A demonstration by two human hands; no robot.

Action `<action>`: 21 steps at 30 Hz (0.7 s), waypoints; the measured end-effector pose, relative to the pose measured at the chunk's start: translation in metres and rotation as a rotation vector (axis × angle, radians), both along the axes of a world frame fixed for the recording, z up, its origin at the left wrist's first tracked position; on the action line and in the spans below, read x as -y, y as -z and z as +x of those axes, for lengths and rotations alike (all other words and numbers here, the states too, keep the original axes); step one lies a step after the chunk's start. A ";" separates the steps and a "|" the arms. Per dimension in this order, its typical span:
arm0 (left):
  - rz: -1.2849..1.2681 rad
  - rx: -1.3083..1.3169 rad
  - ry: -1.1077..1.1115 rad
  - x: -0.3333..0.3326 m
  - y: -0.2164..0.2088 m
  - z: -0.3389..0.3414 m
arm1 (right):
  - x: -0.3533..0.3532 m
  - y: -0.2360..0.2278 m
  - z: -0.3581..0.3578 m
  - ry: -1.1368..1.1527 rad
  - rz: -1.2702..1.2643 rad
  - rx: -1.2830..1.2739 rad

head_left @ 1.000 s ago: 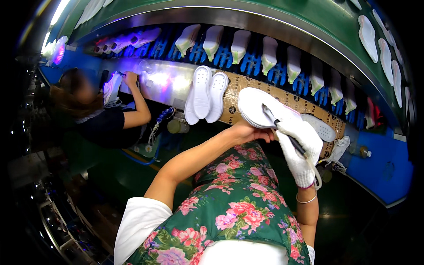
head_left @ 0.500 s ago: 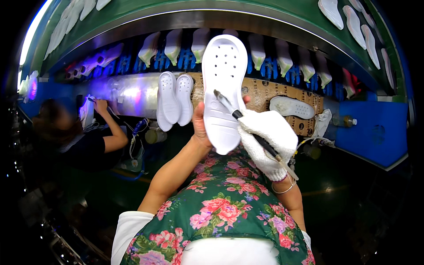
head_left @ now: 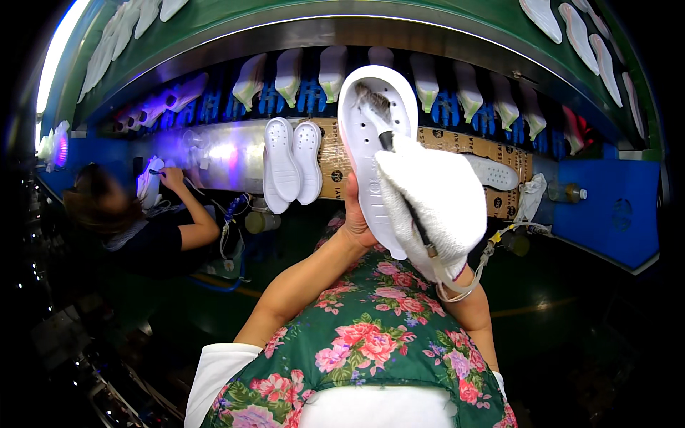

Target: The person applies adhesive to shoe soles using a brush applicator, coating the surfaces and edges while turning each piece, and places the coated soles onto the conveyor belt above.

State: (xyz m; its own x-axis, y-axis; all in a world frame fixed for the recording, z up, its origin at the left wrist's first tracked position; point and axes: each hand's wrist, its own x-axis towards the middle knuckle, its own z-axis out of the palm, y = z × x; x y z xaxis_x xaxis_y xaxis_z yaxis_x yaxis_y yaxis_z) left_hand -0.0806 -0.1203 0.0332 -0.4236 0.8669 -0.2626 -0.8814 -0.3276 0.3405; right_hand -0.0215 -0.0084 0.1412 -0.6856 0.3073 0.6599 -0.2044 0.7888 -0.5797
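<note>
A white shoe sole [head_left: 370,187] with a raised rim and small holes at its far end stands tilted up before me. My bare left hand [head_left: 357,217] is closed around its near left edge, with part of the fingers hidden behind it. In a white knit glove, my right hand [head_left: 437,203] grips a brush [head_left: 385,135] with a dark handle and a thin clear tube at its rear. The bristles rest on the sole's holed far end. Left of it, several white soles [head_left: 283,160] lie overlapped on the bench; another sole [head_left: 494,173] lies to the right, partly behind the glove.
Brown cardboard [head_left: 331,162] covers part of the metal bench [head_left: 214,153]. Behind it, shoe parts [head_left: 332,75] stand in a row on blue holders. A bottle [head_left: 567,192] and crumpled white cloth [head_left: 529,198] sit at right. A co-worker [head_left: 160,221] handles a shoe at left.
The brush has moved from the middle of the sole up to its holed far end. My gloved hand now covers more of the sole, which has shifted slightly right and tilted.
</note>
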 end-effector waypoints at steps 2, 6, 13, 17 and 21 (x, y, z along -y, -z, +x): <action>0.083 0.155 0.020 0.000 0.025 0.004 | 0.007 -0.002 0.004 -0.010 -0.024 0.047; 0.158 0.135 -0.015 -0.001 0.023 -0.002 | 0.009 0.000 0.003 -0.069 -0.414 -0.034; 0.184 0.215 0.009 -0.019 0.004 -0.002 | 0.021 0.012 0.003 0.113 -0.267 -0.034; 0.312 0.456 0.055 -0.018 0.006 -0.005 | 0.021 0.001 0.009 0.093 -0.367 0.030; 0.233 0.234 -0.016 -0.018 0.008 -0.009 | 0.020 0.007 0.008 0.119 -0.173 -0.010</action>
